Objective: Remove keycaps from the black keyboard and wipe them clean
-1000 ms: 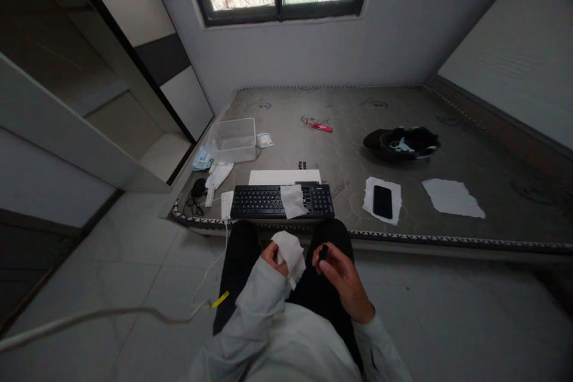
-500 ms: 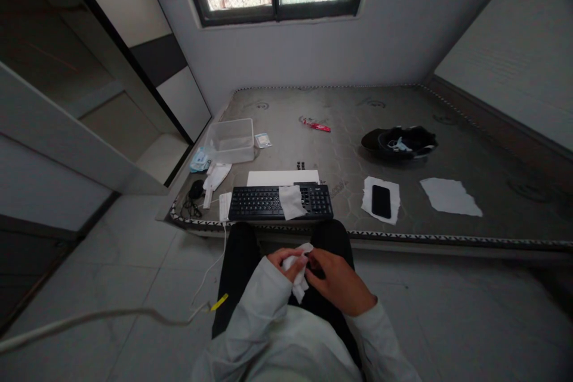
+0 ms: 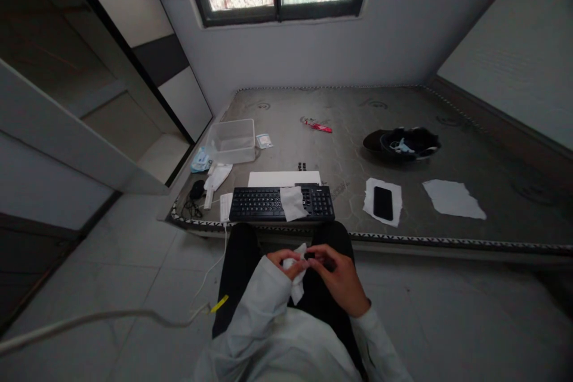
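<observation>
Above my lap, my left hand (image 3: 286, 264) is closed on a crumpled white tissue (image 3: 297, 291). My right hand (image 3: 336, 274) pinches a small black keycap (image 3: 309, 255) between thumb and fingers, right beside the tissue. In front of my knees lies a black keyboard (image 3: 255, 203) along the mattress edge. A second piece of tissue (image 3: 293, 203) covers part of its right half, and some keys next to it look to be off. Behind the keyboard sit several small black keycaps (image 3: 302, 166) and a white sheet (image 3: 282, 178).
On the mattress (image 3: 340, 161) at left are a clear plastic box (image 3: 230, 146), face masks (image 3: 201, 159) and a black cable (image 3: 192, 206). To the right lie a phone (image 3: 383, 203) on tissue, another tissue sheet (image 3: 454, 198) and a black cap (image 3: 403, 144). A white cable (image 3: 134, 313) crosses the floor.
My right hand has turned and drawn slightly back from the tissue, and the black keycap between its fingers now shows. The left hand stays on the tissue. The view shifts slightly.
</observation>
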`<state>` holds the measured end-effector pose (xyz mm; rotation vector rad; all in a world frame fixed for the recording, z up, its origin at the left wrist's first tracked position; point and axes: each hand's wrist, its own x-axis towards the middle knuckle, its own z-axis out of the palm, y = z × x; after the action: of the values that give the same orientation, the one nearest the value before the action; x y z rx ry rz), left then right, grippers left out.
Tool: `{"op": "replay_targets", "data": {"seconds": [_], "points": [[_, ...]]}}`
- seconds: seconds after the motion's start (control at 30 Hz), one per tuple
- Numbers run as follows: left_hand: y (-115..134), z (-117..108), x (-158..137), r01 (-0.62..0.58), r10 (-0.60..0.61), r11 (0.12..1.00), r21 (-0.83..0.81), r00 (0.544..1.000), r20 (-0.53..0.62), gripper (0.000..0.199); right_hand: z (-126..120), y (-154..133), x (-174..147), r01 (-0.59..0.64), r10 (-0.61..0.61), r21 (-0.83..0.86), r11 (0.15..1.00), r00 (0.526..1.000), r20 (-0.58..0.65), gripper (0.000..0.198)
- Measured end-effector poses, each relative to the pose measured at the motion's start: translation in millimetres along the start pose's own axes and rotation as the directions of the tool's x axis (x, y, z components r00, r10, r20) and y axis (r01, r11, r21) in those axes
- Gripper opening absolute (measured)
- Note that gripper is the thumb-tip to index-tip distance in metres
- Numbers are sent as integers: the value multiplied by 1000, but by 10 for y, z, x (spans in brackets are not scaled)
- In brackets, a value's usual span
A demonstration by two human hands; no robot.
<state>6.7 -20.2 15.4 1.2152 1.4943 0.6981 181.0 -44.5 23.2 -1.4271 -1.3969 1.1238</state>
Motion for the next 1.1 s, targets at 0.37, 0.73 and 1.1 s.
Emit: {"op": "replay_targets", "data": {"seconds": [0.37,0.73,1.1], "points": [[-304,-169,260,-31,6,992,-121,980,-200,39,-293,861,718,-186,242,318,930,959,-146,56],[-600,-8,282,23,-70,969,-245,980,-188,53,-405,1412,1376,-204,295,343,917,925,-239,68],[-622,-32,438,-67,30,986,-155,974,-226,49,-191,836,1105,48,24,246,968,959,-283,46]]}}
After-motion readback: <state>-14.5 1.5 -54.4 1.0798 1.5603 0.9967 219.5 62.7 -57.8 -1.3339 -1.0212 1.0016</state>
